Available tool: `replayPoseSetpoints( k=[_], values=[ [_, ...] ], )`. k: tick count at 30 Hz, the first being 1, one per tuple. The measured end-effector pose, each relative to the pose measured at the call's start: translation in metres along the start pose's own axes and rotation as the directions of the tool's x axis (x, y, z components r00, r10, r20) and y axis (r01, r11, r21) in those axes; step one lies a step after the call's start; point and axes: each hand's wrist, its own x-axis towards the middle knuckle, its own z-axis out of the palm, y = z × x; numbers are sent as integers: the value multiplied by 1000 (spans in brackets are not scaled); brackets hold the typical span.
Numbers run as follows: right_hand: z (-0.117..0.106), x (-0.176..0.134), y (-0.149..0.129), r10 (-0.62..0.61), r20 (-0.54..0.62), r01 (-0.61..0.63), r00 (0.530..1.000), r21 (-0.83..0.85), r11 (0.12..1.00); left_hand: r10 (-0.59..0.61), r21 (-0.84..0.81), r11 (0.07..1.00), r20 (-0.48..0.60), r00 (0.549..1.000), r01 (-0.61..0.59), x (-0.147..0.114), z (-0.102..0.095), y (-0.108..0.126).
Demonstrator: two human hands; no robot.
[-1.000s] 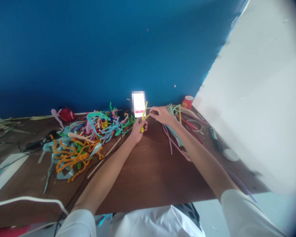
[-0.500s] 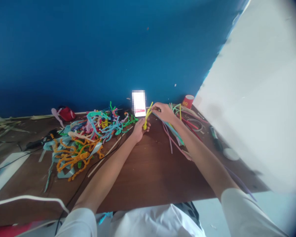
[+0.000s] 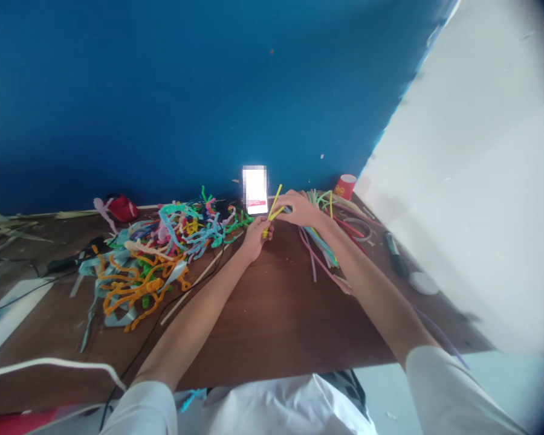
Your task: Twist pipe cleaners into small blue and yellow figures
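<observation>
Yellow pipe cleaners, twisted together at their lower end, stand up between my two hands over the table. My left hand is closed around that twisted end. At the upper part, the fingers of my right hand pinch one yellow strand that leans right, while another strand points up free. Just behind my hands a lit phone rests upright against the blue wall. Loose straight pipe cleaners in several colours lie under and beside my right forearm.
On the left is a tangled heap of bent pipe cleaners, with orange ones in front. A thin stick and a black cable lie beside my left forearm. To the right are a red cup, a green-and-black marker-like object and a white disc.
My right hand has moved slightly down, bending one yellow strand to the right, away from the upright one. My left hand keeps its hold in nearly the same place.
</observation>
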Motion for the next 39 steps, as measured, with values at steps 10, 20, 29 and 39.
replayPoseSetpoints(
  k=[10, 20, 29, 39],
  values=[
    [1, -3, -19, -59, -97, 34, 994, -250, 968, 41, -21, 999, -11, 999, -41, 2, -5, -5],
    [7, 3, -10, -108, 99, 117, 989, -90, 989, 9, -66, 998, -53, 999, -12, 1, -3, -1],
    [13, 2, -24, -18, 99, 39, 995, -218, 975, -15, -97, 995, -84, 996, 7, 2, -2, 0],
    [17, 3, -5, 247, 286, -335, 926, 319, 887, 184, 279, 944, -2, 983, -176, 0, 0, -12]
  ],
)
